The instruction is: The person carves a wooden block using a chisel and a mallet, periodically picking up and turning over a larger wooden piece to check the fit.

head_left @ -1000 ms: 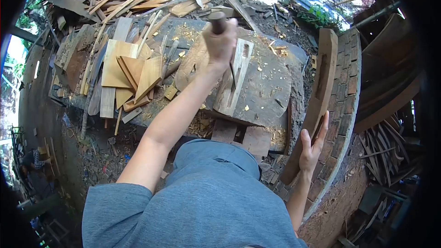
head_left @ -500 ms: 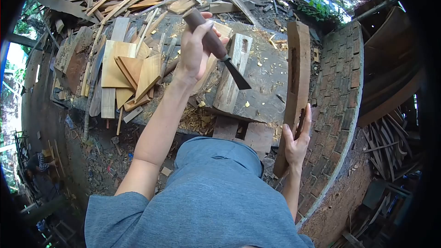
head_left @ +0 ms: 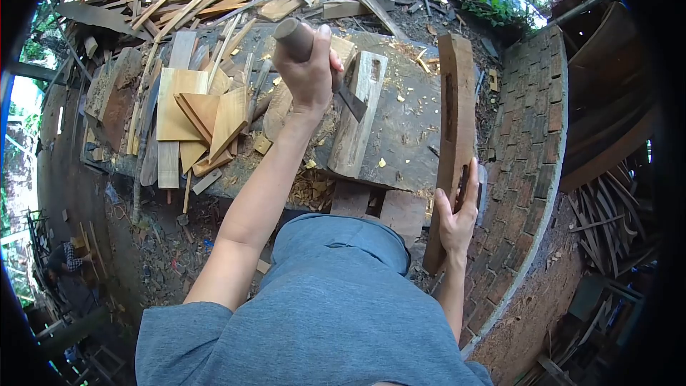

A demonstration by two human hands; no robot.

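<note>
My left hand [head_left: 306, 75] is closed around the dark wooden handle of a chisel [head_left: 353, 103]. Its flared metal blade points down to the right, over a pale mortised block [head_left: 359, 125] on the bench. On the right, a long brown wooden beam [head_left: 457, 93] with slots cut in it stands tilted beside the bench. My right hand [head_left: 457, 225] grips its lower part, thumb on one side and fingers along the other, by the lower slot.
The work slab [head_left: 407, 139] carries wood chips. Several boards and triangular offcuts [head_left: 204, 111] are stacked at its left. A scrap wood pile [head_left: 207, 0] lies behind. A low brick wall [head_left: 532, 114] runs along the right. Another person [head_left: 64, 261] is far off at the left.
My left hand has turned, so the chisel's handle end faces more toward me and its blade sits further left and higher. The beam and my right hand have shifted slightly left.
</note>
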